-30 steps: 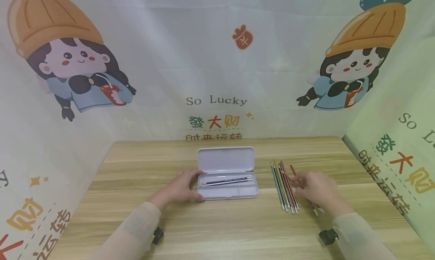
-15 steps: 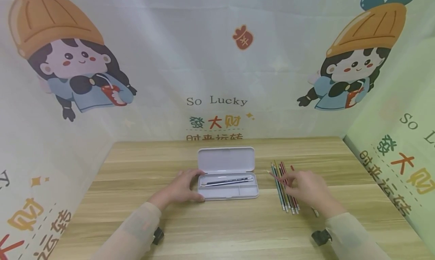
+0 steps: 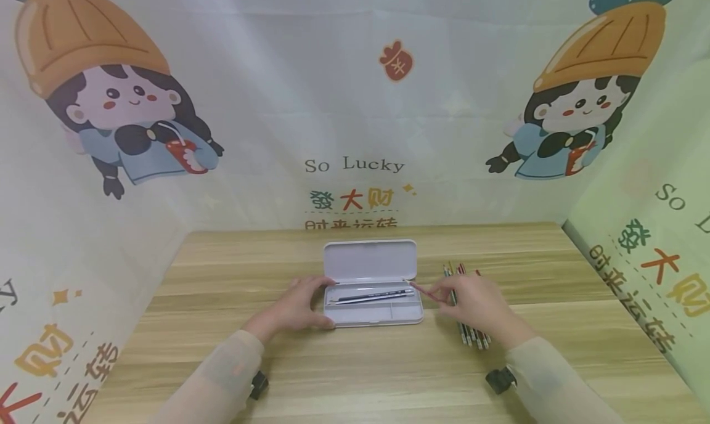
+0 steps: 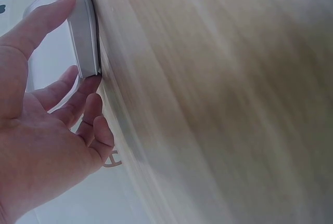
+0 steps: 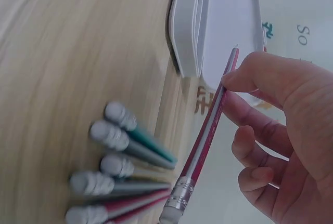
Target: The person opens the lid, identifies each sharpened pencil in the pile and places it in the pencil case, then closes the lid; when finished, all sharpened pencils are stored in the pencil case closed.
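A white pencil case [image 3: 363, 314] lies with its lid [image 3: 370, 260] raised. Dark pencils [image 3: 374, 296] rest lengthwise in its rear compartment. My left hand [image 3: 294, 301] holds the case's left end, thumb near the front corner and fingers toward the back; the left wrist view shows the thumb [image 4: 49, 18] on the case wall. Between thumb and index finger, my right hand [image 3: 471, 297] pinches a red striped pencil [image 5: 208, 122]. Its tip points left, over the case's right rear corner, and its eraser end shows low in the right wrist view.
Right of the case, several loose pencils [image 3: 474, 339] in green, grey and red lie together on the wooden table [image 3: 355, 375], partly under my right hand. Their eraser ends [image 5: 93, 182] face the table's front. A printed cloth [image 3: 266, 103] hangs behind the table.
My right hand has lifted the red pencil from the right side of the pile and carried it left to the case. The left hand keeps its place on the case.
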Demonstrator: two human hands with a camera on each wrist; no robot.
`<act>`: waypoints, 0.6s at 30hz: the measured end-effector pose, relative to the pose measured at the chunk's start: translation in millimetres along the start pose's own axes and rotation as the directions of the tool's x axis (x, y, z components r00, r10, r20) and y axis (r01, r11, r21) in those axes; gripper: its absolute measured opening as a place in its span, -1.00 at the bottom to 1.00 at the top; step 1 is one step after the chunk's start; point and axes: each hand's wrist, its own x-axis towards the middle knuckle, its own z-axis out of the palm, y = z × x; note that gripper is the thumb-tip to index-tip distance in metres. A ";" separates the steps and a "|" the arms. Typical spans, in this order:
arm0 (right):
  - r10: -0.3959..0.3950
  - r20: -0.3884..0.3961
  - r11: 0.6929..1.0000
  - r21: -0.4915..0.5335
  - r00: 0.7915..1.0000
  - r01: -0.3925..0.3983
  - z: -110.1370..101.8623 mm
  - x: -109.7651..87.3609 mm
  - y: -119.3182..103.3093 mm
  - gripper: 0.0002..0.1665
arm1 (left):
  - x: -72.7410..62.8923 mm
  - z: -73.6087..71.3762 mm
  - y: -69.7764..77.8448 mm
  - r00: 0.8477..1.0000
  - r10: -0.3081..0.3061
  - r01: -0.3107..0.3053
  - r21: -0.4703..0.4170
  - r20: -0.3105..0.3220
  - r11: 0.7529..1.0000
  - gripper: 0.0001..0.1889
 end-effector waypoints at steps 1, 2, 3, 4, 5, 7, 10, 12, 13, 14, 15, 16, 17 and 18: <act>-0.004 0.000 1.000 0.007 1.000 0.004 0.9 1.7 -1.7 -0.73 | -0.2 0.2 -0.1 1.000 0.002 -0.002 -0.001 -0.001 1.000 -0.08; -0.010 0.001 1.000 0.015 1.000 0.010 1.9 3.4 -3.4 -0.70 | -0.3 0.3 -0.2 1.000 0.001 -0.001 -0.002 0.000 1.000 -0.08; -0.018 0.000 1.000 0.017 1.000 0.018 2.9 5.3 -5.1 -0.71 | -0.4 0.4 -0.5 1.000 0.005 -0.005 0.001 -0.001 1.000 -0.08; -0.029 -0.001 1.000 0.012 1.000 0.029 3.7 7.1 -7.0 -0.72 | -0.4 0.8 -0.8 1.000 0.003 -0.003 0.000 0.000 1.000 -0.08; -0.043 -0.004 0.999 0.010 0.999 0.043 4.4 8.9 -8.9 -0.73 | -0.6 0.9 -0.9 1.000 0.002 -0.002 -0.001 0.001 1.000 -0.08; -0.070 -0.005 0.998 0.000 0.998 0.070 5.7 12.8 -12.1 -0.75 | -0.8 1.2 -1.1 1.000 0.003 -0.003 -0.001 -0.001 1.000 -0.09; -0.091 0.010 0.996 -0.010 0.996 0.091 7.0 18.6 -16.7 -0.75 | -0.7 1.5 -1.4 1.000 -0.005 0.005 -0.006 -0.003 1.000 -0.09; -0.094 0.027 0.996 -0.011 0.995 0.094 7.3 22.2 -19.1 -0.74 | -0.8 1.3 -1.0 1.000 -0.007 0.007 -0.005 -0.008 1.000 -0.09; -0.093 0.040 0.996 -0.006 0.995 0.093 7.4 24.0 -20.3 -0.73 | -0.8 1.2 -0.8 1.000 -0.009 0.009 -0.007 -0.008 1.000 -0.09; -0.092 0.052 0.996 0.002 0.994 0.092 7.5 25.7 -21.4 -0.72 | -0.8 1.3 -0.7 1.000 -0.011 0.011 -0.007 -0.008 1.000 -0.09; -0.092 0.065 0.996 0.012 0.994 0.092 7.5 27.4 -22.6 -0.71 | -0.9 1.2 -0.5 1.000 -0.010 0.010 -0.007 -0.007 1.000 -0.09; -0.096 0.075 0.995 0.022 0.993 0.095 7.6 29.2 -23.9 -0.71 | -0.9 1.2 -0.4 1.000 -0.008 0.008 -0.006 -0.007 1.000 -0.09; -0.099 0.084 0.995 0.030 0.992 0.097 8.0 30.9 -24.9 -0.71 | -1.0 1.2 -0.4 1.000 -0.008 0.008 -0.005 -0.007 1.000 -0.09; -0.102 0.097 0.994 0.039 0.990 0.098 8.3 32.7 -26.1 -0.70 | -1.1 1.2 -0.2 1.000 -0.007 0.007 -0.008 -0.007 1.000 -0.09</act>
